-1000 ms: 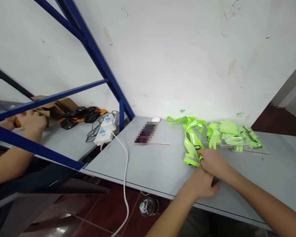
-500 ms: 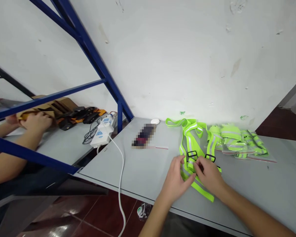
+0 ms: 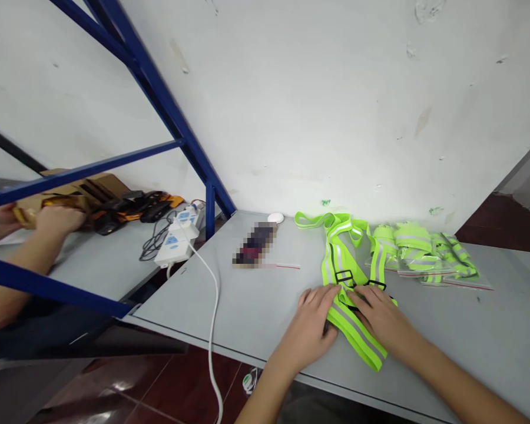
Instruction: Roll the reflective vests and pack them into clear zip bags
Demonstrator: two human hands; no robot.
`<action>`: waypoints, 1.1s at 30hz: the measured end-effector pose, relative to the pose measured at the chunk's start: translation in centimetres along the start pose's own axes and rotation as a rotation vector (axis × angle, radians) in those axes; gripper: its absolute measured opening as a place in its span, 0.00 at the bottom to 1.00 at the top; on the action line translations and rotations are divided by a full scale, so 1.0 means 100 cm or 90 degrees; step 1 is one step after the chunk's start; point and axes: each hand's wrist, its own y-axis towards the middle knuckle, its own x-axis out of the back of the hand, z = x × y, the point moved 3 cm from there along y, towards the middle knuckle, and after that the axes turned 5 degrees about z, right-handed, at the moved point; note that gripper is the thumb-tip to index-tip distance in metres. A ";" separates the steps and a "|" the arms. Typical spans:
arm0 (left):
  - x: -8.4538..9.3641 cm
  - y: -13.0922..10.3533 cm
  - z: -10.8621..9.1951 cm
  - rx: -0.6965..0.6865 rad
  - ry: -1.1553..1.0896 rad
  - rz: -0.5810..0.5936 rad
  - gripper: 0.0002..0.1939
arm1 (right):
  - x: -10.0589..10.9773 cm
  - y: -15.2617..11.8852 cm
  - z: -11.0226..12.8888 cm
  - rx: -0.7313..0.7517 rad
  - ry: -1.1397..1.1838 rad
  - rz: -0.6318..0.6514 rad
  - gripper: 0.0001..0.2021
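A neon-yellow reflective strap vest (image 3: 344, 254) with grey stripes lies on the grey table, its upper straps spread toward the wall. One black buckle (image 3: 344, 276) shows just above my fingertips, and another is beside my right hand. My left hand (image 3: 311, 321) is closed on the left edge of the gathered straps, thumb low and fingers bent over them. From the other side, my right hand (image 3: 382, 315) grips the same straps, its fingertips close to the left ones. A doubled strap end (image 3: 365, 341) hangs out between the hands toward the table's front edge. The fingertips are partly hidden in the webbing.
Several bagged, folded reflective vests (image 3: 415, 244) lie at the right. A blurred-out dark object (image 3: 254, 244), a white mouse-like item (image 3: 275, 218) and a power strip (image 3: 176, 241) with a white cable are leftward. Beyond the blue frame (image 3: 209, 206), another person's hands (image 3: 59, 218) handle a package.
Both hands have turned palm-down and pressed onto the straps. The lower strap end now shows as a doubled, wider band between them. The view has shifted slightly.
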 end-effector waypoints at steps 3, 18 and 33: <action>-0.002 0.002 0.007 0.048 -0.075 -0.048 0.27 | -0.001 0.001 -0.002 0.027 -0.042 0.008 0.22; 0.011 0.020 0.020 0.279 -0.611 -0.526 0.12 | 0.007 0.006 0.008 0.087 -0.160 0.036 0.29; -0.038 0.053 -0.020 0.097 0.234 0.016 0.17 | 0.031 -0.034 -0.009 0.085 -0.100 -0.278 0.16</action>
